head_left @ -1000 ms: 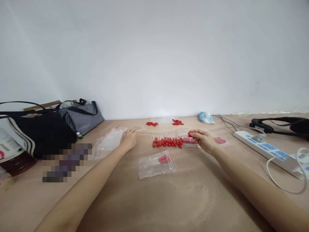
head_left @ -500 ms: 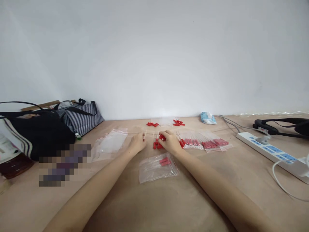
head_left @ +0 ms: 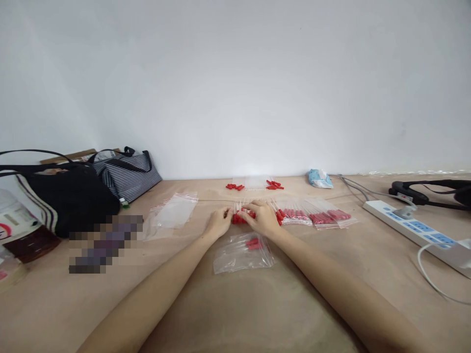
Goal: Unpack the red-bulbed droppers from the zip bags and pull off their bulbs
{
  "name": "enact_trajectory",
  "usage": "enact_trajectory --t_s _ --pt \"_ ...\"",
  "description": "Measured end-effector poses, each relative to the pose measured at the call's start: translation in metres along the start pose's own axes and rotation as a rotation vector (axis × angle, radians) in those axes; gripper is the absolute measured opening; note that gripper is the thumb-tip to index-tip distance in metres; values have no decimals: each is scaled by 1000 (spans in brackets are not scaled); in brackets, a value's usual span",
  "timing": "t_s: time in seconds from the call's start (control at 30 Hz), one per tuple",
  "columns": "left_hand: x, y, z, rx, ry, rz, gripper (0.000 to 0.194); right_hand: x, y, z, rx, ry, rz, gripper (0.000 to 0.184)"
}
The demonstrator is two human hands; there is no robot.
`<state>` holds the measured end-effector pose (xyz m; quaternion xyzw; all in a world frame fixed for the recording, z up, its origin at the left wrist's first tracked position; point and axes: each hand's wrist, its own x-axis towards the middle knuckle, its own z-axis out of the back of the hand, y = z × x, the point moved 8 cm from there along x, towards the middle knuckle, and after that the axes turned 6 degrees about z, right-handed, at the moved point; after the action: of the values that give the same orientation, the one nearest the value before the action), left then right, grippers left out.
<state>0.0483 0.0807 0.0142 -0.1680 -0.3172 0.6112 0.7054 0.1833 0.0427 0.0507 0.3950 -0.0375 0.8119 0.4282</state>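
Thin pale sticks with red ends [head_left: 241, 218] lie in a row on the table between my hands. My left hand [head_left: 220, 223] is at the left side of the row, fingers curled in by the red ends; what they hold, if anything, is hidden. Over the row arches my right hand [head_left: 263, 218], thumb and fingers bent around some red ends and partly covering them. Nearer to me lies a clear zip bag [head_left: 235, 257] with a few red-ended sticks inside. Filled clear bags [head_left: 296, 215] of the same sticks lie to the right of my right hand.
Flat clear bags [head_left: 174, 213] lie at left. Loose red pieces [head_left: 235, 187] and another clear bag [head_left: 253, 183] are near the wall. A blue-and-white crumpled item [head_left: 320, 178], a power strip [head_left: 415, 228] with cables and black headgear [head_left: 408, 191] are at right; bags [head_left: 77, 201] stand at left.
My left hand has moved right, up to the row, and the pale stick at its fingertips no longer shows. My right hand has spread slightly over the red ends. The view has shifted slightly.
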Motion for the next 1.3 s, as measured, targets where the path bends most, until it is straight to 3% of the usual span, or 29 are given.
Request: enact_trajectory --t_s 0.1,0.17,0.3,0.4,0.47,0.53,0.6,0.67,0.77,1.0,1.17,1.3 --pt "-2 1 1 -30 -11 1 31 -18 -10 23 108 -113 -54 19" --pt "-3 1 2 -49 -25 -6 31 -36 -15 35 181 -121 -75 17" --pt "-12 -1 11 -74 -120 -28 28 -69 -17 40 270 55 -90 12" --pt "-35 -8 25 -69 -171 -83 23 -78 -11 38 283 171 -75 12" --pt "-57 -23 27 -42 -73 -224 19 -77 -6 34 278 211 -56 15" --pt "-81 -37 20 -17 133 -359 21 -73 -1 29 263 254 -29 18" --pt "-98 -41 13 16 307 -384 32 -69 4 22 230 309 2 20" --pt "-106 -40 8 44 407 -359 42 -68 8 16 183 368 24 22" --pt "-108 -40 5 48 471 -363 48 -69 9 10 151 415 8 26" --pt "-111 -38 4 107 593 -432 54 -75 0 16 350 334 -98 17" --pt "-113 -38 2 173 629 -424 53 -78 4 14 432 361 -109 27" --pt "-112 -41 3 135 637 -421 52 -81 4 7 601 429 -162 21"
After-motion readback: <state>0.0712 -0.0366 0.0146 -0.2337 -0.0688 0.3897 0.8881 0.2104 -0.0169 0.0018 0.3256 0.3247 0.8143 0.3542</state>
